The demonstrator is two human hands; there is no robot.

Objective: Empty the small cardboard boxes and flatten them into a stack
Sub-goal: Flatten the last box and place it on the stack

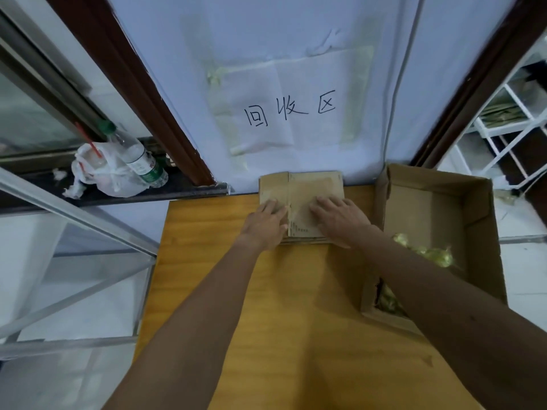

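Note:
A stack of flattened small cardboard boxes [310, 187] lies at the far edge of the wooden table [281, 306], against the wall. My left hand [266, 223] rests flat on the stack's left part, fingers spread. My right hand [340, 217] lies flat on its right part, palm down. Neither hand grips anything; both lie on the top flattened box. The near edge of the stack shows several layers under my hands.
A large open cardboard box [479, 220] stands on the table's right side with yellowish wrapped items [432, 253] inside. A paper sign [290, 108] is taped to the wall. A plastic bottle [139, 155] and a white bag [103, 173] sit on the left windowsill.

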